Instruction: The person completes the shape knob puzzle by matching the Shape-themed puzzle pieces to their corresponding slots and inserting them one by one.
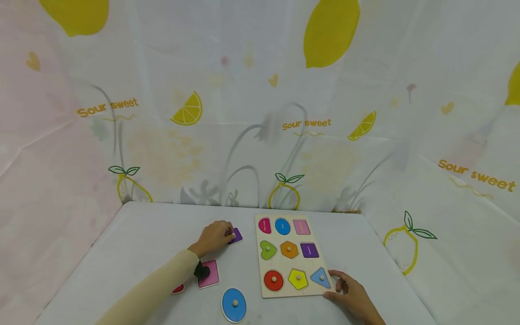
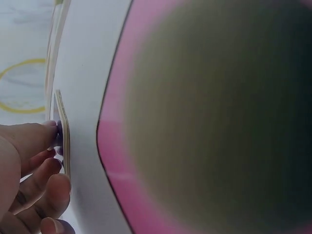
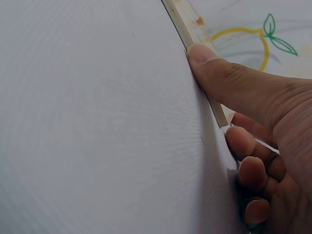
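My left hand (image 1: pixel 214 238) pinches the knob of a purple puzzle piece (image 1: pixel 237 234), left of the wooden shape puzzle board (image 1: pixel 278 263). In the left wrist view, thumb and fingers meet at that piece's knob, its thin edge (image 2: pixel 66 141) showing side-on. My right hand (image 1: pixel 352 298) grips the board's near right corner, the thumb along the front edge and fingers by the right side. Knobbed pieces sit in the board: green heart, orange hexagon, red circle, yellow pentagon and blue triangle. Purple, pink, blue and crimson recesses show no knobs.
A pink square piece (image 1: pixel 212 280) lies under the left wrist camera, its knob blurred large in the left wrist view. Nearer lies a blue round piece (image 1: pixel 231 311). The left sleeve partly covers a red piece (image 1: pixel 178 289). Lemon-printed cloth (image 1: pixel 227 162) stands behind the white table (image 1: pixel 122 253).
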